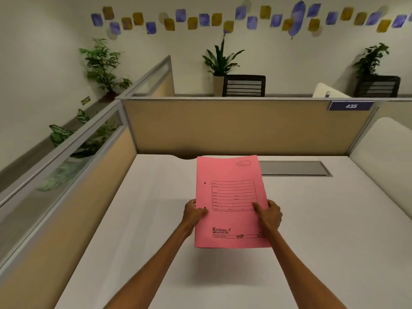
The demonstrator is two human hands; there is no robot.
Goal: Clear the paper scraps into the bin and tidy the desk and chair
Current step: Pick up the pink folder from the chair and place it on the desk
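A pink paper file folder (229,175) with a printed form box and holes along its left edge is held above the white desk (145,219), near its middle. My left hand (193,214) grips the folder's left edge, thumb on top. My right hand (268,216) grips the right edge, thumb on the cover. The folder casts a shadow on the desk below its near edge. No paper scraps, bin or chair at this desk are in view.
Beige cubicle partitions (234,126) close the desk at the back and left. A grey cable tray flap (294,168) is set in the desk behind the folder. A curved white divider (388,148) stands at the right. Plants and black chair backs lie beyond the partition.
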